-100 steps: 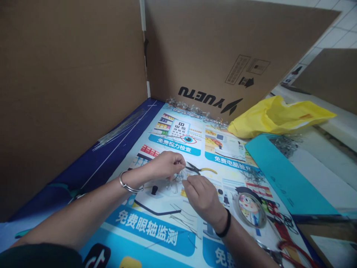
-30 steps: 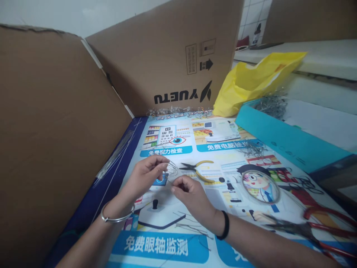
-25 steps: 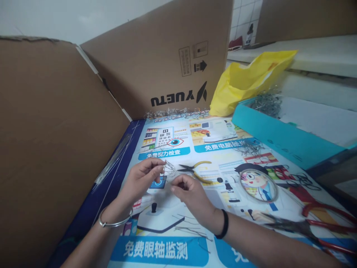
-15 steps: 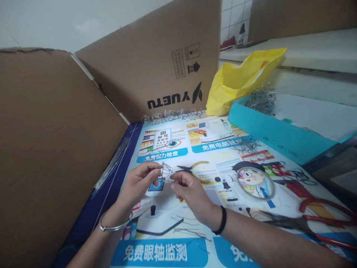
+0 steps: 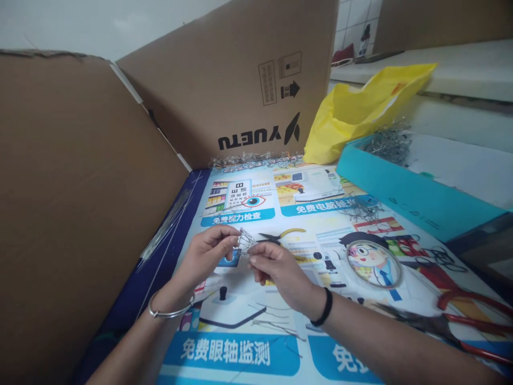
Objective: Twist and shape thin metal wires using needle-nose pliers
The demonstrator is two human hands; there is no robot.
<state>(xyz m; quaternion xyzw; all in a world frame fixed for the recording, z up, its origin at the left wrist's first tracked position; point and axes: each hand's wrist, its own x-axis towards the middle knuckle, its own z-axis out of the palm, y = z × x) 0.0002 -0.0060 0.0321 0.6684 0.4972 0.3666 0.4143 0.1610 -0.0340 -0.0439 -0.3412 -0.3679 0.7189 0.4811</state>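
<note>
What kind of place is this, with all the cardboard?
It looks like a makeshift work spot. Yellow-handled pliers lie just beyond the right hand, a wiry tangle sits in the turquoise box, and tall cardboard stands on two sides.

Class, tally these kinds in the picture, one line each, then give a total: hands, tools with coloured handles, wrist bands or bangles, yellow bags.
Hands: 2 (left hand, right hand)
Coloured-handled tools: 2 (yellow-handled pliers, red-handled tool)
Wrist pieces: 2 (silver bangle, black band)
Yellow bag: 1
Total: 7
</note>
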